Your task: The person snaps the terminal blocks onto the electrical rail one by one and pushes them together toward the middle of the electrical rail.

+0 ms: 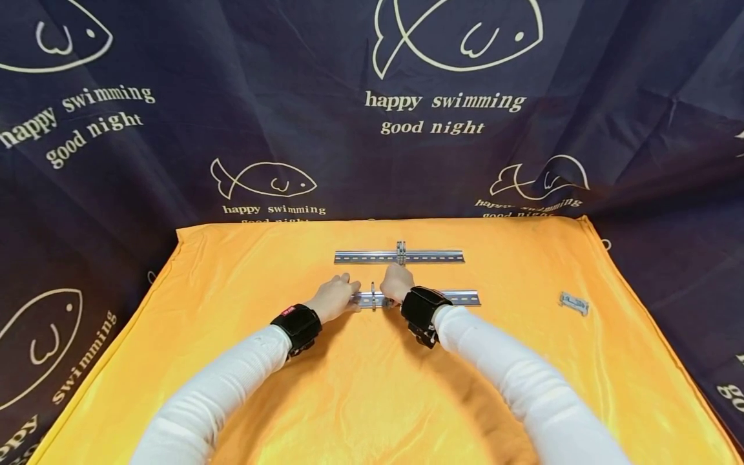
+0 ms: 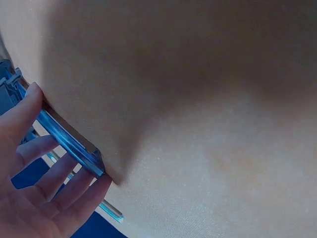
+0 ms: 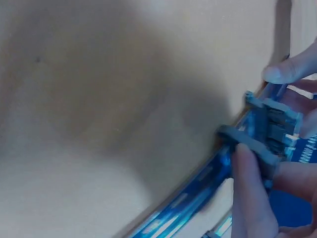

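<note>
A slotted metal DIN rail [image 1: 465, 298] lies crosswise in front of the person. The left hand [image 1: 331, 298] holds its left end, thumb on the near edge and fingertips on the far edge in the left wrist view. A thin grey terminal block [image 1: 373, 297] stands on the rail between the hands. Just right of it, the right hand [image 1: 398, 283] pinches another grey terminal block [image 3: 255, 148] between thumb and fingers. In the right wrist view this block is over the rail, tilted and close beside the standing one; whether it is clipped on, I cannot tell.
Farther back, a second DIN rail [image 1: 360, 257] lies parallel, with grey terminal blocks [image 1: 401, 252] standing side by side near its middle. A loose grey piece [image 1: 574, 303] lies at the right on the orange cloth [image 1: 360, 400]. Dark blue printed fabric [image 1: 325, 77] hangs behind.
</note>
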Demonstrator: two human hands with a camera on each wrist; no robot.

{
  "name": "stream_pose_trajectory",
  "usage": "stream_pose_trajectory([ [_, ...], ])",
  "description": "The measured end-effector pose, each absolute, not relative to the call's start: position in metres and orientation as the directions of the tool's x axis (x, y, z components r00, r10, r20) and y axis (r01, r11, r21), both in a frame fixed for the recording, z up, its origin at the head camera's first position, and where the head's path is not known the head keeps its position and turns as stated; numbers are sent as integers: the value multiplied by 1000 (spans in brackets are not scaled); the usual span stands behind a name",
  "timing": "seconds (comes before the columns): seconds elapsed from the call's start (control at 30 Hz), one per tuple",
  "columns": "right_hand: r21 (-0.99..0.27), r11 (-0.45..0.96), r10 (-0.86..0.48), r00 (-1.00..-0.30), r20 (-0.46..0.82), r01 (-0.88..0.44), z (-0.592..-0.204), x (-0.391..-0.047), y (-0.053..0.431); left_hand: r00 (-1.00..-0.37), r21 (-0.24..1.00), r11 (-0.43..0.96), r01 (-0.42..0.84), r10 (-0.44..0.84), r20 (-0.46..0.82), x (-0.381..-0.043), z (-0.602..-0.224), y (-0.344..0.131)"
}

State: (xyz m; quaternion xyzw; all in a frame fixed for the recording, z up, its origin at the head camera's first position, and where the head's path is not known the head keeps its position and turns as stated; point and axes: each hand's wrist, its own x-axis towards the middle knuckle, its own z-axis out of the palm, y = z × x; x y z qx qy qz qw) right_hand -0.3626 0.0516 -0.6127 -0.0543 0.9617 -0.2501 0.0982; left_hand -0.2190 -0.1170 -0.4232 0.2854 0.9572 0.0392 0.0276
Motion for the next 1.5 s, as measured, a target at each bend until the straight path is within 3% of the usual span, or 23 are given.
stream_pose_trajectory([
  [0.2,-477,879,-118,-959,-259,21,-440,-263,37,-838,91,836,541,545,-30,-218,-422,-117],
  [0.33,-501,864,-108,-953,-282,50,-395,-234,36,-842,86,841,534,539,-40,-218,-421,-117],
  [0.53,-501,866,-145,-957,-250,-1,-395,-231,38,-838,89,837,540,544,-37,-219,-421,-118],
  [1.03,-515,852,-108,-930,-351,96,-384,-232,51,-845,95,844,528,533,-37,-220,-424,-118],
  [1.13,-544,839,-165,-938,-304,28,-400,-242,62,-844,90,843,530,534,-38,-220,-425,-117],
  [1.33,-621,772,-299,-940,-162,-139,-499,-306,97,-845,80,846,527,532,-51,-220,-425,-117],
  [1.5,-643,754,-321,-928,-186,-132,-460,-287,105,-843,82,844,531,535,-50,-219,-425,-118],
])
